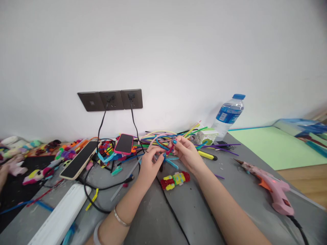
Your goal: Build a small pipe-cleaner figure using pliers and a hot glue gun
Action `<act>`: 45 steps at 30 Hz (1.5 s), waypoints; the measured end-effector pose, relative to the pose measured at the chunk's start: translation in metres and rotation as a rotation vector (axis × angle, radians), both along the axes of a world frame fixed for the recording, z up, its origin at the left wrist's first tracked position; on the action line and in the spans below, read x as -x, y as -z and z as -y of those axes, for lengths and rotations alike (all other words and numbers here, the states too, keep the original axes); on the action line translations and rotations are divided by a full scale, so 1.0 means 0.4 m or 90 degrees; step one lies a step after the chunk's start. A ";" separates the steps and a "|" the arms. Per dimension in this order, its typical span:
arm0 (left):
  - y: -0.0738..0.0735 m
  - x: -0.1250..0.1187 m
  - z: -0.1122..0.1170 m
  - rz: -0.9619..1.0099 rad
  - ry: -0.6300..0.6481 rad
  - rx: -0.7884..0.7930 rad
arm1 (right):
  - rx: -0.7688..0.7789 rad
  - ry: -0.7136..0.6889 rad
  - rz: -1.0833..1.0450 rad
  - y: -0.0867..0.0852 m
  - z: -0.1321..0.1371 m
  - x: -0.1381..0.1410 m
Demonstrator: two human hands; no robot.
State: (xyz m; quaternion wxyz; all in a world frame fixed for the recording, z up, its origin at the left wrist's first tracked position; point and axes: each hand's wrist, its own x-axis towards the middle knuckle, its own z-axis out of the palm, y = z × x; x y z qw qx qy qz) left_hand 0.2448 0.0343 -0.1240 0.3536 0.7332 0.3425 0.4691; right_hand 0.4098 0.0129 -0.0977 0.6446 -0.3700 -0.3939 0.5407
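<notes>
My left hand (151,163) and my right hand (187,153) meet over the middle of the grey table, both with fingers closed in a pinch. Between their fingertips is a short magenta pipe cleaner (170,150). Just below the hands lies a red, yellow and green fuzzy pipe-cleaner figure (175,180). Light blue pipe-cleaner pieces (172,164) show under the fingers. Behind the hands spreads a bundle of long coloured pipe cleaners (163,135), partly hidden by them.
A pink glue gun (274,192) lies at right, its cord trailing forward. A water bottle (228,117), a small green-white box (205,136) and a yellow cutter (206,155) are behind. Phones (81,160), black cables (109,188) and a white bar (62,216) occupy the left; another person's hand (3,175) shows there.
</notes>
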 end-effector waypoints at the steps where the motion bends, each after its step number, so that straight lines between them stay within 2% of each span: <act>1: 0.001 0.001 -0.001 0.028 -0.004 0.030 | 0.012 0.005 -0.028 -0.001 -0.001 -0.004; 5: 0.006 0.002 -0.007 0.126 0.001 0.122 | 0.064 -0.023 -0.018 0.001 -0.005 -0.015; 10: -0.001 -0.004 -0.003 0.161 0.050 0.134 | 0.086 -0.189 0.107 0.007 0.004 -0.009; 12: -0.006 -0.006 0.000 0.154 0.063 0.135 | 0.072 -0.223 0.117 0.006 0.008 -0.004; 22: -0.012 -0.005 -0.003 0.122 0.064 0.157 | 0.054 -0.233 0.160 0.001 0.012 -0.004; 26: -0.006 -0.004 -0.006 0.121 0.056 0.118 | 0.052 -0.206 0.173 0.006 0.009 -0.012; 31: 0.000 0.009 -0.013 0.140 -0.011 0.057 | 0.076 -0.224 0.188 0.012 0.010 -0.016; 38: -0.003 0.021 -0.017 0.078 -0.048 -0.025 | 0.104 -0.244 0.170 0.006 0.017 0.001; 45: -0.020 0.018 -0.006 0.027 -0.087 -0.124 | 0.087 -0.250 0.181 0.015 0.013 0.005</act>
